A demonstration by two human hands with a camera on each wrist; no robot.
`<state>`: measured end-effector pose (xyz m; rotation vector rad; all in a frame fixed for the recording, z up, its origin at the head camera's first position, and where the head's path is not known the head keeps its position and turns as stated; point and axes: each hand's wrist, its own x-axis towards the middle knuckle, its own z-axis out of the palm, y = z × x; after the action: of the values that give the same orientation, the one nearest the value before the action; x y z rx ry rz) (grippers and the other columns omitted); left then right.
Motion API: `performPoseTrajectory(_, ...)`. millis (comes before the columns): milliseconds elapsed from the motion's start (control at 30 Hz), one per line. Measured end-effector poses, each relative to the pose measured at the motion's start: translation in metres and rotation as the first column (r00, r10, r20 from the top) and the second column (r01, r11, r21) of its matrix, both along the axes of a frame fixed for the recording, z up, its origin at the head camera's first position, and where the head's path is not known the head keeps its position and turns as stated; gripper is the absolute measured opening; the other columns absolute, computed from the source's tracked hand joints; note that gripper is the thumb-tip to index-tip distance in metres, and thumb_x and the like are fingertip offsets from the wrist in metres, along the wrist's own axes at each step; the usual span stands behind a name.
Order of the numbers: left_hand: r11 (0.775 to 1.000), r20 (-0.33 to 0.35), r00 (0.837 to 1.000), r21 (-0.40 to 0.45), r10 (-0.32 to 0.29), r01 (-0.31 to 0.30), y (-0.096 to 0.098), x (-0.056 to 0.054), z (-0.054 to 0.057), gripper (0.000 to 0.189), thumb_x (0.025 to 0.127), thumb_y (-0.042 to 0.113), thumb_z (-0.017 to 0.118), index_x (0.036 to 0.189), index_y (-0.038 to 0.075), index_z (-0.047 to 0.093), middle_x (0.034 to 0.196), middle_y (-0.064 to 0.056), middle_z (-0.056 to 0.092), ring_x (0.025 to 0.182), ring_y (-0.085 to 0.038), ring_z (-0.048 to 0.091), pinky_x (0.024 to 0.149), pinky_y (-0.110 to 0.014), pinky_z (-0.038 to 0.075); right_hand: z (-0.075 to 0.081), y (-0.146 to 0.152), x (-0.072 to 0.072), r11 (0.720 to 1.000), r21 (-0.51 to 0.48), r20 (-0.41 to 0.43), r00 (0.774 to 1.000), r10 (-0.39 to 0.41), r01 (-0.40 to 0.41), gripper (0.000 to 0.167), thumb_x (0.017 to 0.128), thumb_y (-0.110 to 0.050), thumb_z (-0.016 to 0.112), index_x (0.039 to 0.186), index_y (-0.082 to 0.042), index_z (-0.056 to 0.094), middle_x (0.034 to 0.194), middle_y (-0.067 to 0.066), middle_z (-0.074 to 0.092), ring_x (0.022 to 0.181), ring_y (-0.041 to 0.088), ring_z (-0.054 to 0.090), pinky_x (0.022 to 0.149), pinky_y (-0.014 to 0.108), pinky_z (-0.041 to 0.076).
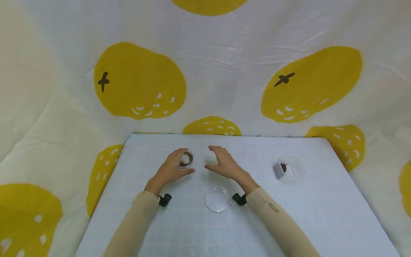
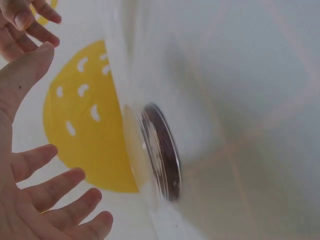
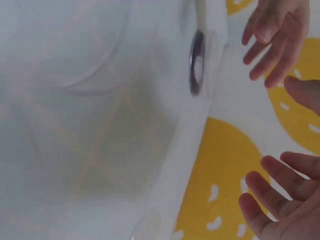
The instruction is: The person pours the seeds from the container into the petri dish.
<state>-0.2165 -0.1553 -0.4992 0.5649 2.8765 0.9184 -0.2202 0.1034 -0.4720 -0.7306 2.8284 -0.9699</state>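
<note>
A round clear dish (image 1: pixel 187 159) holding dark brown crumbs with a whitish patch on top sits on the table. My left hand (image 1: pixel 171 169) is just left of it, thumb and fingers spread and overlapping its edge in the head view. In the left wrist view the dish (image 2: pixel 162 152) stands apart from the spread fingers (image 2: pixel 67 200). My right hand (image 1: pixel 225 165) hovers to the right, palm facing the left hand, fingers relaxed and holding nothing. The right wrist view also shows the dish (image 3: pixel 197 64) beyond both hands.
A clear round dish or lid (image 1: pixel 217 200) lies between my forearms, with another beside it partly under the right wrist. Two faint clear pieces (image 1: pixel 235 153) lie behind my right hand. Farther right, a clear plastic box (image 1: pixel 298 167) contains a small pale tub (image 1: pixel 278 171) with brown material.
</note>
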Motion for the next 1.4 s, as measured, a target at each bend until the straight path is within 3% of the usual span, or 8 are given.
performPoseTrajectory(233,0.999,-0.008,0.999,-0.016,-0.037,0.037,0.026,0.01,0.005,0.093,0.084,0.056,0.075,0.155,0.013,0.034,0.157,-0.011,0.035,0.143,-0.03,0.032,0.113,-0.052,0.032,-0.002,0.036,0.022,0.996,-0.059,0.006,0.998,-0.061,0.062,0.075,0.089,-0.031,0.077,0.148,-0.002,0.042,0.141,0.015,0.052,0.129,0.034,0.047,0.103,0.053,0.042)
performPoseTrajectory(433,0.996,-0.023,0.996,0.016,-0.09,0.091,0.051,0.011,0.007,0.091,0.084,0.055,0.076,0.154,0.013,0.036,0.158,-0.012,0.034,0.144,-0.031,0.031,0.113,-0.051,0.032,-0.006,0.066,0.036,0.989,-0.1,-0.039,0.993,-0.114,0.109,0.074,0.089,-0.029,0.078,0.148,-0.003,0.043,0.14,0.016,0.052,0.128,0.034,0.048,0.102,0.053,0.043)
performPoseTrajectory(933,0.987,0.005,0.987,0.009,-0.159,0.159,0.105,-0.005,-0.004,0.088,0.086,0.051,0.076,0.154,0.012,0.037,0.158,-0.01,0.035,0.144,-0.028,0.033,0.115,-0.046,0.03,-0.002,0.131,0.06,0.958,-0.132,-0.095,0.959,-0.267,0.254,0.071,0.088,-0.022,0.079,0.144,0.004,0.045,0.137,0.021,0.053,0.126,0.037,0.048,0.1,0.054,0.043)
performPoseTrajectory(1167,0.985,-0.004,0.986,-0.018,-0.169,0.169,0.119,-0.021,-0.009,0.089,0.086,0.054,0.074,0.155,0.013,0.035,0.158,-0.009,0.034,0.144,-0.027,0.033,0.114,-0.046,0.031,-0.003,0.163,0.064,0.93,-0.129,-0.169,0.917,-0.362,0.344,0.073,0.086,-0.019,0.081,0.144,0.004,0.044,0.138,0.024,0.051,0.127,0.042,0.044,0.103,0.058,0.038)
performPoseTrajectory(1400,0.987,0.03,0.988,-0.047,-0.154,0.156,0.132,-0.042,-0.013,0.091,0.086,0.056,0.074,0.156,0.013,0.033,0.159,-0.01,0.032,0.145,-0.026,0.03,0.116,-0.043,0.028,-0.011,0.197,0.067,0.893,-0.155,-0.272,0.851,-0.449,0.422,0.07,0.081,-0.011,0.083,0.138,0.008,0.047,0.134,0.031,0.05,0.122,0.05,0.042,0.099,0.063,0.034)
